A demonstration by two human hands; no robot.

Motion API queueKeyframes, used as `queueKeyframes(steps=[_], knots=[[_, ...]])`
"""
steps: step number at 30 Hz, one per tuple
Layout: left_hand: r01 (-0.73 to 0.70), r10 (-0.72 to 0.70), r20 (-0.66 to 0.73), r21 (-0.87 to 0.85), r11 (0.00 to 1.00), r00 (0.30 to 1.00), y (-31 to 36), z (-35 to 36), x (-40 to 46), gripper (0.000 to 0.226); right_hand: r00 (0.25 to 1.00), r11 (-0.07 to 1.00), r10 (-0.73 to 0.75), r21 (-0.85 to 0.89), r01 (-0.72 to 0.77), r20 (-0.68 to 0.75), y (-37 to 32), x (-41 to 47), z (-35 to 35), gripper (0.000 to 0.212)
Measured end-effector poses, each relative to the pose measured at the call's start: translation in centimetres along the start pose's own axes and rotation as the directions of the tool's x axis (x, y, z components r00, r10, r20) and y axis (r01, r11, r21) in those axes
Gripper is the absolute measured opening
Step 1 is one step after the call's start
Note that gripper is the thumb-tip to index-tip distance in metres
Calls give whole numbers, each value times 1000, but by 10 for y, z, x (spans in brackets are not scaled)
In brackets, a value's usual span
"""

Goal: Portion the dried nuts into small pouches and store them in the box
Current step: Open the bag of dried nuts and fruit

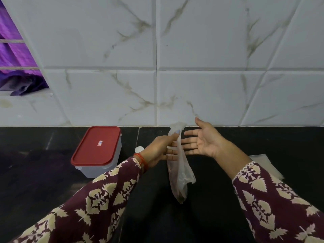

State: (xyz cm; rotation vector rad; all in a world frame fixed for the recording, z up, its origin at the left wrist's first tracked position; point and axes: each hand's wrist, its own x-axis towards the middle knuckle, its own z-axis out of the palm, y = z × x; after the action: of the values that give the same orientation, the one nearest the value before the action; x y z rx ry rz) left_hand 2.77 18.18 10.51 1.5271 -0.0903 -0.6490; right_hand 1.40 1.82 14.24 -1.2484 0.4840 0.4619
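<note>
Head view: left hand (158, 148) pinching the neck of a thin clear pouch (179, 172), grip clenched round the plastic near its top, pouch hanging over the dark bench (43, 172) with a few brown nuts (181, 199) at its bottom. Right hand (203, 139) just beside the pouch, palm up, fingers straight, grip released, holding nothing. Box (98, 153) with red lid (96, 145) closed, near the bench's back edge, left of the hands; small label (100, 142) on the lid, writing too small to read. White sheet (263, 163) at right, partly behind the right sleeve (273, 199).
</note>
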Motion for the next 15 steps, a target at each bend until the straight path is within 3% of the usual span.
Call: queueKeyframes(steps=[3,7,12,15], knots=[[-33,39,-67,77,996,997,-2,-1,5,40,999,1000,-22,-6,22,-36,2,4,1,67],[-16,19,-106,33,999,994,-6,-7,11,30,986,996,-92,-19,91,-139,10,8,7,44],[104,-106,-11,-133,986,994,-6,-9,10,18,984,989,-58,-143,34,-170,16,19,9,18],[151,-147,36,-200,968,989,-8,-16,8,24,977,993,-80,-102,61,-195,11,20,-2,10]])
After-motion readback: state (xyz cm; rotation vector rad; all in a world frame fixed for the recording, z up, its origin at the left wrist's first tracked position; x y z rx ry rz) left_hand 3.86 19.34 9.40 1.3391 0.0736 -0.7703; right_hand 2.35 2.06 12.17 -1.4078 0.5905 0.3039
